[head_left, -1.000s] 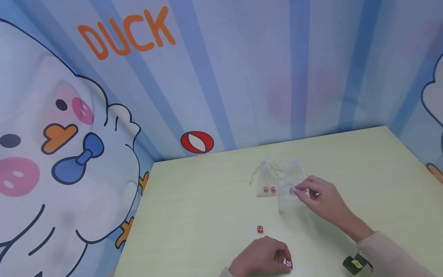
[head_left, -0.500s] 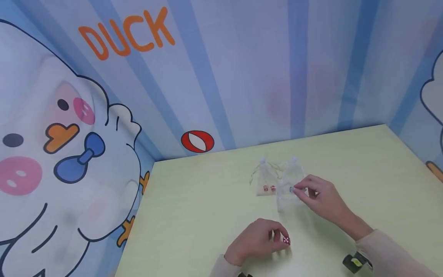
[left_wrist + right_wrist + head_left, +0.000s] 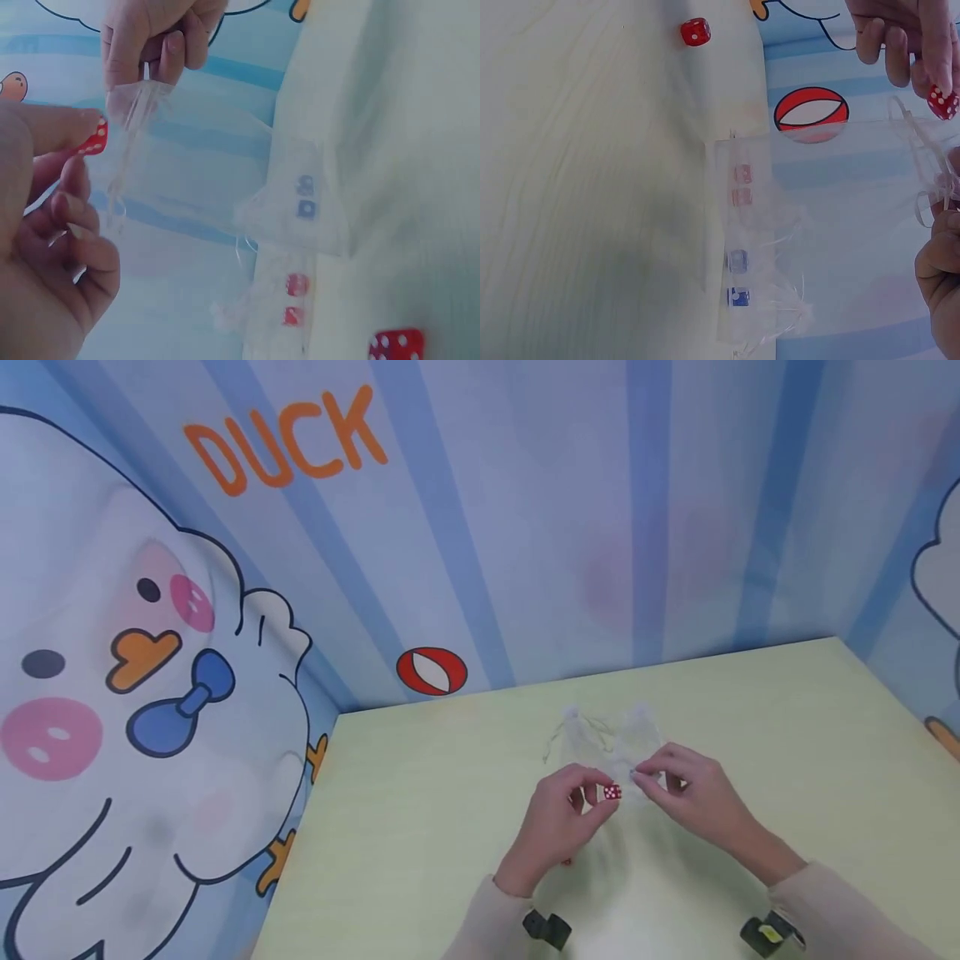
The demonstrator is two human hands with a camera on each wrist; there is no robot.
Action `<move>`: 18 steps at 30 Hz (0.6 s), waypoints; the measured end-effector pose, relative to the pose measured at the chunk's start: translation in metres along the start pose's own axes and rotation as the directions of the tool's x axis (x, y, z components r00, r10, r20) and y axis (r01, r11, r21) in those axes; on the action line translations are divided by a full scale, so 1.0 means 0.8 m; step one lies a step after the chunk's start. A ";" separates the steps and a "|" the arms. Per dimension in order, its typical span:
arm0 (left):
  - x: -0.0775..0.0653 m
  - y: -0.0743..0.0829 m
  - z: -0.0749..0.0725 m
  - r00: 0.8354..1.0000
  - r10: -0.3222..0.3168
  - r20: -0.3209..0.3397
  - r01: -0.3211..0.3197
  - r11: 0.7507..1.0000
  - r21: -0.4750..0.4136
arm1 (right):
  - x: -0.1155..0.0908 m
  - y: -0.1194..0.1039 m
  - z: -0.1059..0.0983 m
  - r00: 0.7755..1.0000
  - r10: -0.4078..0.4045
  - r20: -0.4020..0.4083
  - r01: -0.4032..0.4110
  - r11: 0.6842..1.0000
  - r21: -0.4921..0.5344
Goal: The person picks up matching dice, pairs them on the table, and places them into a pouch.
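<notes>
A red die with white pips (image 3: 612, 792) is pinched between thumb and fingertip of my left hand (image 3: 558, 818). My right hand (image 3: 693, 789) pinches the top of a sheer drawstring bag (image 3: 195, 150), which hangs down from the fingers. In the left wrist view the die (image 3: 94, 137) is right beside the bag's mouth. Through the sheer cloth, two blue dice (image 3: 738, 279) and two red dice (image 3: 742, 185) show in the right wrist view. My left hand almost hides another red die (image 3: 567, 862) on the table; it shows plainly as a loose red die (image 3: 695, 31) from the right wrist.
Toward the back of the pale table (image 3: 420, 793), a sheer bag with a drawstring (image 3: 573, 731) lies beside another pale bag top (image 3: 640, 727). A printed cloth backdrop (image 3: 555, 527) stands along the table's back edge, with a cartoon duck at the left.
My left hand has lifted a red die from the table's front and carried it away from me, up to the bag. My right hand has stayed in nearly the same place.
</notes>
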State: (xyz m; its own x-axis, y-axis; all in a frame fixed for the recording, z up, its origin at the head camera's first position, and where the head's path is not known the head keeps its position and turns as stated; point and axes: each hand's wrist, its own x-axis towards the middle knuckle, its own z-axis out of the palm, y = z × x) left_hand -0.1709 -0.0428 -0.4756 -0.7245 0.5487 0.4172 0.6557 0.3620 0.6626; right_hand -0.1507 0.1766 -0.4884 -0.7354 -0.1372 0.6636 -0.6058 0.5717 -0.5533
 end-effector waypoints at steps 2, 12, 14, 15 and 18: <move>0.005 0.003 0.002 0.998 -0.011 -0.056 0.010 1.000 -0.017 | 0.000 -0.001 0.000 1.000 0.002 0.006 -0.002 1.000 0.004; 0.019 0.000 0.017 0.986 -0.121 -0.114 0.112 0.990 -0.086 | -0.003 -0.002 0.002 1.000 0.013 0.021 -0.013 1.000 0.012; 0.021 0.000 0.018 0.985 -0.137 -0.106 0.127 0.987 -0.095 | -0.003 -0.002 0.002 1.000 0.014 0.017 -0.014 1.000 0.023; 0.021 0.000 0.019 0.985 -0.142 -0.099 0.131 0.986 -0.105 | -0.004 -0.002 0.002 1.000 0.017 0.015 -0.017 0.999 0.028; 0.023 -0.001 0.021 0.986 -0.148 -0.074 0.137 0.981 -0.134 | -0.006 -0.002 0.001 0.999 0.034 0.014 -0.035 0.999 0.039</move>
State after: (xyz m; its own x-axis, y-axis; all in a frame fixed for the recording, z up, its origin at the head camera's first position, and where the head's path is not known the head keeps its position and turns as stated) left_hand -0.1814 -0.0205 -0.4788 -0.8272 0.4321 0.3591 0.5155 0.3294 0.7910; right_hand -0.1468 0.1755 -0.4912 -0.7598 -0.1289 0.6372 -0.5913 0.5445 -0.5949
